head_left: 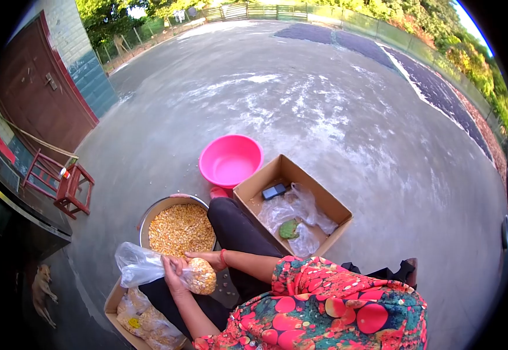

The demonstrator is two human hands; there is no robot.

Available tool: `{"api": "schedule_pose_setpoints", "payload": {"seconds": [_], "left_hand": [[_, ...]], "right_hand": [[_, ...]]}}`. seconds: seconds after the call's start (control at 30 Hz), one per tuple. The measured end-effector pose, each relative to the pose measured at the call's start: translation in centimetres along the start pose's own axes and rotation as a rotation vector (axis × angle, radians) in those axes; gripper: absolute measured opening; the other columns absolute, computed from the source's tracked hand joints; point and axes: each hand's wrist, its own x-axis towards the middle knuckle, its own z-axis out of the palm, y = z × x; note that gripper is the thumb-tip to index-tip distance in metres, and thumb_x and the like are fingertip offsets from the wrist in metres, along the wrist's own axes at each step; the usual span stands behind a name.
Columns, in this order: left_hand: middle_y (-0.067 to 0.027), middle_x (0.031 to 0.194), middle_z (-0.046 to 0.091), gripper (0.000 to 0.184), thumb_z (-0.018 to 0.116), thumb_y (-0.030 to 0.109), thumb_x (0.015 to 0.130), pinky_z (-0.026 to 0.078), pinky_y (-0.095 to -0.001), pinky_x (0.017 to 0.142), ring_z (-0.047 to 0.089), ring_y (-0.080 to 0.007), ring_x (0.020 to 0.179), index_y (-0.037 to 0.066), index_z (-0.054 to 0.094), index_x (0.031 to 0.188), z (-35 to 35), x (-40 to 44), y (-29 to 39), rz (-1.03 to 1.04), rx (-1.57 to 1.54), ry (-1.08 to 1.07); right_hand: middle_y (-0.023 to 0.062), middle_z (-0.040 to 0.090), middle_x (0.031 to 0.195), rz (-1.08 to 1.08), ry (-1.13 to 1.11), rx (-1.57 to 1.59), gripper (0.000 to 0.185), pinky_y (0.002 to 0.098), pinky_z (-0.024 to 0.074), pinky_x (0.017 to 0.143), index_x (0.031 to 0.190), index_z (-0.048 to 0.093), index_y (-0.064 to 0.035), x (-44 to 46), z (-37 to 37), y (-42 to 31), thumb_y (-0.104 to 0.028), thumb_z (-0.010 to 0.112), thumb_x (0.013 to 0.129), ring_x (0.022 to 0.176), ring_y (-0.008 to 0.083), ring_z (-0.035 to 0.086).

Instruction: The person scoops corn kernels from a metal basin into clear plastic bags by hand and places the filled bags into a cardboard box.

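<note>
Two bare hands meet at one clear plastic bag [201,276]. Its round end is packed with yellow corn, and its loose, puffed end sticks out on the other side of the grip. The left hand [176,272] is clenched around the gathered neck. The right hand [209,258], below a red bracelet [223,258], reaches to the bag beside the left; its fingers are partly hidden, so I cannot tell whether they are closed. The bag is above the lap, just beside a round tub [144,230] of loose corn kernels [181,229]. Beyond the tub, a pink basin [230,160] sits on the concrete floor [347,169], near an open carton [331,238] that holds a dark phone-like object [274,191], crumpled plastic [292,211] and something green [289,229]. Near the left leg, a second box [114,298] contains filled bags [152,324]. A dog [44,291] lies farther left, below a red stool [74,189].
</note>
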Motion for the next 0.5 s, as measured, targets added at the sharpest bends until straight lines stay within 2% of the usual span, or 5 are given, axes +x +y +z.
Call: {"api": "schedule_pose_setpoints", "payload": {"seconds": [0.13,0.2,0.27,0.4,0.5], "left_hand": [[0.0,0.053,0.034,0.038,0.042,0.041,0.093,0.04,-0.0274,0.061,0.039,-0.0129,0.054,0.009,0.045,0.073,-1.1,1.0,-0.9,-0.039,0.09,0.329],[-0.0021,0.058,0.04,0.038,0.046,0.041,0.091,0.041,-0.0283,0.063,0.045,-0.015,0.06,0.007,0.047,0.076,-1.8,1.1,-1.7,-0.005,0.088,0.34],[-0.0041,0.065,0.046,0.036,0.047,0.039,0.091,0.042,-0.0293,0.065,0.048,-0.0156,0.065,0.005,0.049,0.078,-2.9,1.5,-2.6,0.068,0.131,0.43],[-0.0042,0.067,0.048,0.037,0.051,0.04,0.089,0.043,-0.0296,0.065,0.049,-0.0159,0.066,0.003,0.052,0.084,-2.8,1.5,-2.7,0.063,0.156,0.564],[-0.001,0.059,0.041,0.035,0.05,0.038,0.09,0.041,-0.0271,0.058,0.043,-0.0131,0.056,0.005,0.05,0.078,-3.7,2.1,-3.2,0.12,0.145,0.505]], "right_hand": [[0.0063,0.059,0.114,-0.125,0.122,0.044,0.063,0.0399,0.0438,0.088,0.115,0.055,-0.0131,-0.6,0.8,-0.4,-0.063,0.05,0.077,0.1,0.0185,0.058],[0.0054,0.06,0.11,-0.198,0.152,0.054,0.056,0.0367,0.0453,0.085,0.113,0.056,-0.0125,0.6,-0.3,-0.1,-0.057,0.054,0.078,0.097,0.0167,0.059],[0.0037,0.058,0.111,-0.43,0.197,0.018,0.043,0.0326,0.0452,0.085,0.112,0.056,-0.0107,0.6,-0.9,-0.4,-0.043,0.055,0.083,0.098,0.0144,0.057],[0.0016,0.056,0.11,-0.323,0.394,-0.057,0.043,0.0337,0.0381,0.09,0.111,0.056,-0.0112,-0.8,-0.3,-1.5,-0.044,0.05,0.085,0.104,0.015,0.049],[0.0024,0.055,0.111,-0.331,0.439,-0.085,0.041,0.0336,0.0384,0.088,0.108,0.057,-0.0124,-0.7,-0.1,-1.3,-0.043,0.053,0.081,0.102,0.0155,0.05]]}}
